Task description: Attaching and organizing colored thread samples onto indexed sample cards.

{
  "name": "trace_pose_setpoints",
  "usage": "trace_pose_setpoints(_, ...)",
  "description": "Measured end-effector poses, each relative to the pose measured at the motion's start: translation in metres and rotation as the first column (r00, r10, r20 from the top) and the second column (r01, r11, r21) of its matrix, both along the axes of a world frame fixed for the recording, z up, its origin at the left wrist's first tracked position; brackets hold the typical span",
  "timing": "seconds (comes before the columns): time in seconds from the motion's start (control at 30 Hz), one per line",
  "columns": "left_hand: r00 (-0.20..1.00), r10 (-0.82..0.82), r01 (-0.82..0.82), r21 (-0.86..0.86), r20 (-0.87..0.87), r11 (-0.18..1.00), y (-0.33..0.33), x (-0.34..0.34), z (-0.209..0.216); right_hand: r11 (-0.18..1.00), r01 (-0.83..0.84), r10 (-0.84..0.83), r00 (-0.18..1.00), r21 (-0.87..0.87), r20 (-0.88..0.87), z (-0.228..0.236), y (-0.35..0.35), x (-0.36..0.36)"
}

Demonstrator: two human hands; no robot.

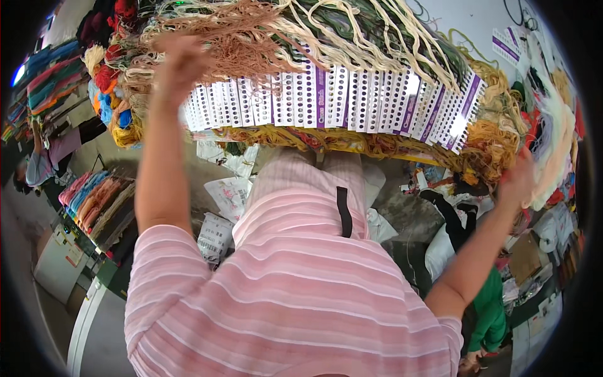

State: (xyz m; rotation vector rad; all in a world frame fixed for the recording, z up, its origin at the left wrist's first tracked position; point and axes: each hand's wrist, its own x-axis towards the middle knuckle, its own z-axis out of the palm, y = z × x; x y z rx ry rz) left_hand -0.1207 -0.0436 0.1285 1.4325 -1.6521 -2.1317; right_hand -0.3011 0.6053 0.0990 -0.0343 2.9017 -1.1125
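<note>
My left hand (185, 60) is raised at the far left of the work surface, beside a tangle of reddish-brown threads (245, 38). Motion smears its fingers, so any hold on those threads cannot be made out. Below the threads runs a row of white and purple punched thread cards (301, 97). Cream and green skeins (370, 31) drape over the cards' far ends. Out to the right, my right hand (518, 179) is blurred too, close to a hanging pale peach and white skein (553, 144) and a mass of golden-yellow thread (493, 135).
Yellow-brown thread lines the near edge of the work surface. Colourful yarn bundles (107, 78) crowd its left end. A rack of folded skeins (100, 204) stands at left. White bags and paper (217, 235) litter the floor. People are nearby, one in green (490, 311) at lower right.
</note>
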Motion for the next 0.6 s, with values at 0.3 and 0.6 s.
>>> trace_pose_setpoints(0.3, 0.889, -0.425, 0.453, -0.206, 0.169, 0.867, 0.203, -0.037, -0.173, 0.955, -0.049, 0.181, 0.878, -0.292, 0.444, -0.147, -0.308, 0.092)
trace_pose_setpoints(0.6, 0.801, -0.564, 0.576, 0.001, 0.198, 0.818, 0.196, -0.045, -0.182, 0.966, -0.02, 0.095, 0.954, -0.256, 0.283, -0.159, -0.326, 0.103)
